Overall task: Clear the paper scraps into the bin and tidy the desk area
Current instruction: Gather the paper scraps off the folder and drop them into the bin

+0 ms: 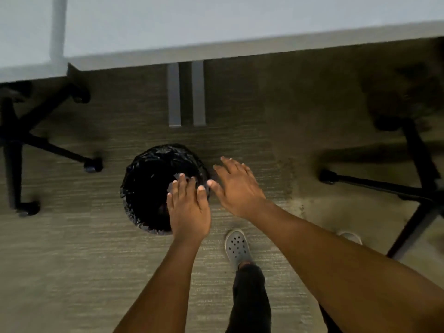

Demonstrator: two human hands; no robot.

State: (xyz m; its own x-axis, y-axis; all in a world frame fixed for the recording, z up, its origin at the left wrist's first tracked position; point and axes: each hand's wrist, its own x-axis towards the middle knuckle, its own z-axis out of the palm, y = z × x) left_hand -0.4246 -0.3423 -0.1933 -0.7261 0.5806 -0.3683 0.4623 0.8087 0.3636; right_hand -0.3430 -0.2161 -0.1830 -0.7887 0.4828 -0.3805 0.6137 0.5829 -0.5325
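A round bin [149, 183] lined with a black plastic bag stands on the carpet below the white desk [216, 25]. My left hand [188, 210] hovers palm-down over the bin's right rim, fingers together and nothing in it. My right hand [236, 188] is just to the right of the bin, fingers spread, holding nothing. The inside of the bin is dark and I see no paper scraps in it or on the desk.
Black wheeled chair bases stand at the left [21, 145] and right [418, 179]. Two grey desk legs [186, 92] rise behind the bin. My foot in a grey clog [237, 246] is on the carpet near the bin.
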